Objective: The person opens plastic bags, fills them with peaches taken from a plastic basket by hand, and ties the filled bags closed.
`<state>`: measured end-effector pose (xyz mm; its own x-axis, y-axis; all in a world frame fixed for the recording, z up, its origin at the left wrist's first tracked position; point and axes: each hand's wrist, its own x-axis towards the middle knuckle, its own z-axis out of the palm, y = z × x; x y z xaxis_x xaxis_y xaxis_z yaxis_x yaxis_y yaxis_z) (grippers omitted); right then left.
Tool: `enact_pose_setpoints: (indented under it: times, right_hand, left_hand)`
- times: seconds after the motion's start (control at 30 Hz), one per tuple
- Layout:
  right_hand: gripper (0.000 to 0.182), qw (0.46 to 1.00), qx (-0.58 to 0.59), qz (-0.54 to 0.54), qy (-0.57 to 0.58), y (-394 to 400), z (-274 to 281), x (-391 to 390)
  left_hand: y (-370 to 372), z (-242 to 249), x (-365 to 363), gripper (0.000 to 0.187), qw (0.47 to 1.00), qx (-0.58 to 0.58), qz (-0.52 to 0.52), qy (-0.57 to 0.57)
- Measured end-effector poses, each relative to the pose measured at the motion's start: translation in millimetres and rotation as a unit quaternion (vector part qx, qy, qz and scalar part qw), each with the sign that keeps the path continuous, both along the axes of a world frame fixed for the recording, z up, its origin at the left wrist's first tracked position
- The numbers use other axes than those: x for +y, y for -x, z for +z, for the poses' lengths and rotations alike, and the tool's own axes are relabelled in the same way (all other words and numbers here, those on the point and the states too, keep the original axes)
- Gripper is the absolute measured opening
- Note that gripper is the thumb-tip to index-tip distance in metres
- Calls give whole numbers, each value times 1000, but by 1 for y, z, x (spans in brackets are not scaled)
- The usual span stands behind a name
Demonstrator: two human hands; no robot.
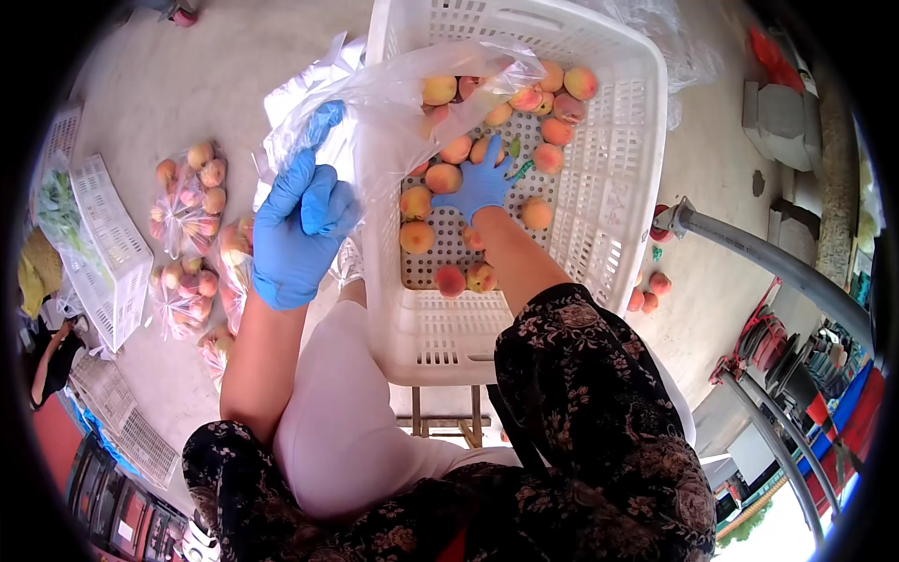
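Two gloved hands at work: left hand [298, 229] pinched shut on clear plastic bag [393, 112] at white basket [609, 215] rim; right hand [480, 184] spread over peaches [444, 178] inside, grip unclear, fingertips hidden. Bag veils several peaches. Bagged peaches [192, 201] left, on floor.

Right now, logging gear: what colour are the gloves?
Blue, both gloves, clearest in the head view.

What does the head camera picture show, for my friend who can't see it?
A person's right hand in a blue glove reaches among peaches in a white plastic basket. The gloved left hand holds a clear plastic bag open beside it. Filled bags of peaches lie on the floor.
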<state>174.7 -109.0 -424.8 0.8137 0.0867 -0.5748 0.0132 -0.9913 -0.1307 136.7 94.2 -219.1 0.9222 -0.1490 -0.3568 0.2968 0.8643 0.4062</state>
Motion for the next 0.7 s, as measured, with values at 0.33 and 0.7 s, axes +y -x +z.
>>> enact_pose_setpoints:
  times: [0.33,0.7]
  right_hand:
    - [71,969,-76,-1,-236,2,-20,-36]
    - [86,408,199,-236,-859,-33,136,-39]
  left_hand:
    - [9,13,-1,47,989,18,-27,-143]
    - [5,31,-15,36,969,26,-65,-236]
